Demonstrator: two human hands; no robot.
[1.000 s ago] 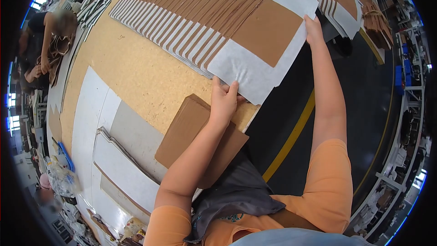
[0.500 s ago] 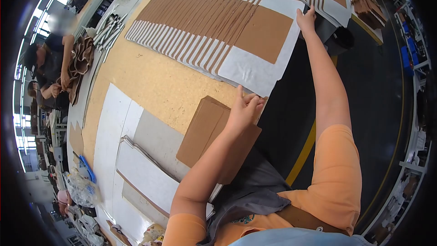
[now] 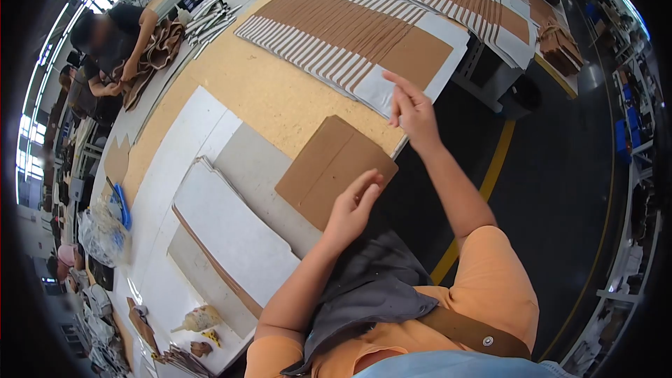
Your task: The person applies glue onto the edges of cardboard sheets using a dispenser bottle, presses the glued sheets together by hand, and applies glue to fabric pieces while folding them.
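My left hand hovers at the front edge of a stack of brown rectangular panels, fingers stretched out and holding nothing. Whether it touches the top panel I cannot tell. My right hand is in the air beside the near end of a long row of overlapping white sheets with brown panels on them. Its index finger points forward, the others are partly bent, and nothing is in it. A pile of white panels with brown edges lies to the left of the brown stack.
A small glue bottle stands at the table's lower left, below a crumpled plastic bag. More overlapping sheets lie at the back right. A black bin is on the floor. Across the table a person handles brown pieces.
Both hands have left the end sheet of the row. My right hand has come back toward me, my left hand down over the brown stack. The camera view has shifted.
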